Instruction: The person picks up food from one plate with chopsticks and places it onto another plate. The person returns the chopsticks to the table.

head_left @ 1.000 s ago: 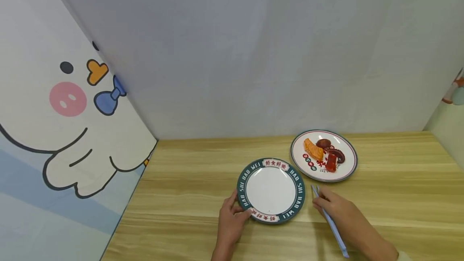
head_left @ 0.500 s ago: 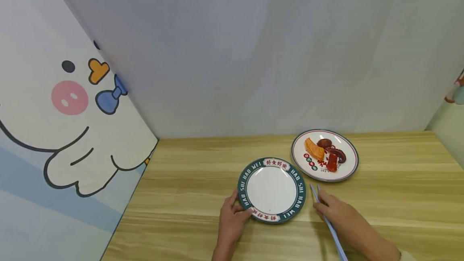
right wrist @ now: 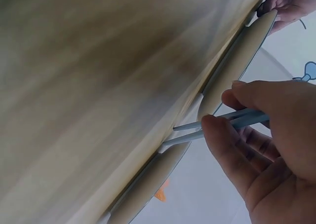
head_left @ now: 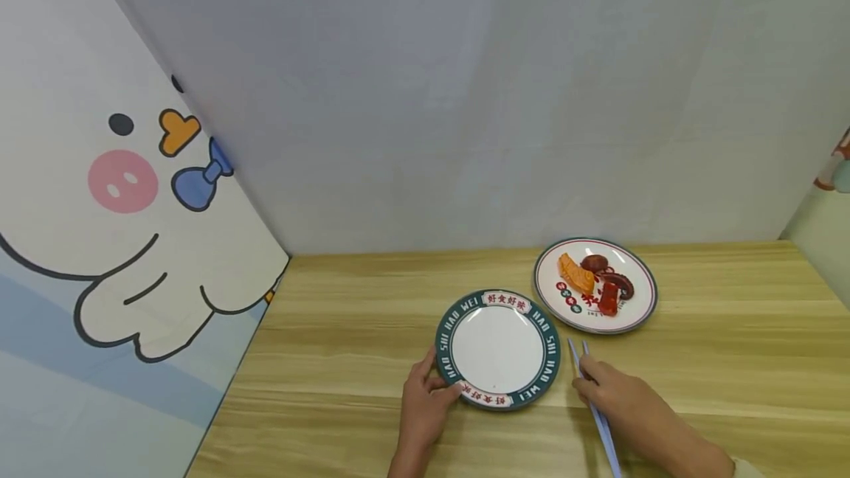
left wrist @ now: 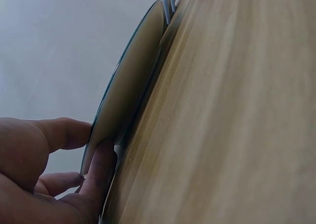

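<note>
My left hand pinches the lower left edge of a green-rimmed plate; in the left wrist view a finger lies under its rim. Nothing lies on that plate. My right hand holds a pair of pale blue chopsticks, their tips slightly apart, between the two plates and near the tabletop. Behind them, a white oval plate carries an orange salmon-like piece, a red block-like piece, a dark curled tentacle-like piece and a brown rounded piece.
Both plates stand on a wood-grain table, nearly touching each other. A grey-white backdrop rises along the table's far edge. On the left stands a panel with a cartoon character.
The rear ends of the chopsticks have swung a little to the left in my right hand, while their tips stay in nearly the same place. My left hand and both plates hold still.
</note>
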`<state>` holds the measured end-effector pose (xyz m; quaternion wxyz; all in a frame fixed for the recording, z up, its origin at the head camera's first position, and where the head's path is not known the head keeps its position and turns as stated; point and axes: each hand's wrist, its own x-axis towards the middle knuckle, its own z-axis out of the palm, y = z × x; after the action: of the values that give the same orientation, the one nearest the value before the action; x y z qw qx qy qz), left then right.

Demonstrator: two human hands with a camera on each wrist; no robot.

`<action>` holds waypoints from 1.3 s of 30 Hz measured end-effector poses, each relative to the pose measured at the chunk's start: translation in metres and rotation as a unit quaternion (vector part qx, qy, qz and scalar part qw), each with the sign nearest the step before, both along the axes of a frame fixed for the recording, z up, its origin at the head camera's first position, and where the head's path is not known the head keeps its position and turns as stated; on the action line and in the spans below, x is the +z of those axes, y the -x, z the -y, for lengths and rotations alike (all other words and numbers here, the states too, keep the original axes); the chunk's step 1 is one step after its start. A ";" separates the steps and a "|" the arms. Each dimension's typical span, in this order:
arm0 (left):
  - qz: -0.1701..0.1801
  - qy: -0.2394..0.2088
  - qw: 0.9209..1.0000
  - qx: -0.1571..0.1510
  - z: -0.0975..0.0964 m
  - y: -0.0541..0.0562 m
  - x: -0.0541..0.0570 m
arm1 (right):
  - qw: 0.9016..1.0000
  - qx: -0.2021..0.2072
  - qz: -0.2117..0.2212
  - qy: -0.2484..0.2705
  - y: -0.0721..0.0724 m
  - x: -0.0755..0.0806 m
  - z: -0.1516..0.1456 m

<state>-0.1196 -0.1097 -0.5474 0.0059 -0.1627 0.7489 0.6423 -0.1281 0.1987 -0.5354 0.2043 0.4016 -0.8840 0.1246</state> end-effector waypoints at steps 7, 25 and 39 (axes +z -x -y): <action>0.003 0.002 1.000 -0.001 0.001 0.000 -0.001 | 0.999 -0.004 0.015 -0.038 -0.002 0.002 0.002; -0.036 -0.005 0.999 -0.009 0.003 -0.002 -0.004 | 0.998 0.031 0.019 -0.049 0.000 0.002 -0.001; -0.034 -0.006 0.999 -0.007 0.003 -0.002 -0.004 | 0.996 0.034 0.030 -0.071 0.001 0.001 0.000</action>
<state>-0.1175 -0.1124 -0.5511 -0.0143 -0.1354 0.7460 0.6519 -0.1286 0.1985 -0.5342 0.1441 0.4412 -0.8821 0.0804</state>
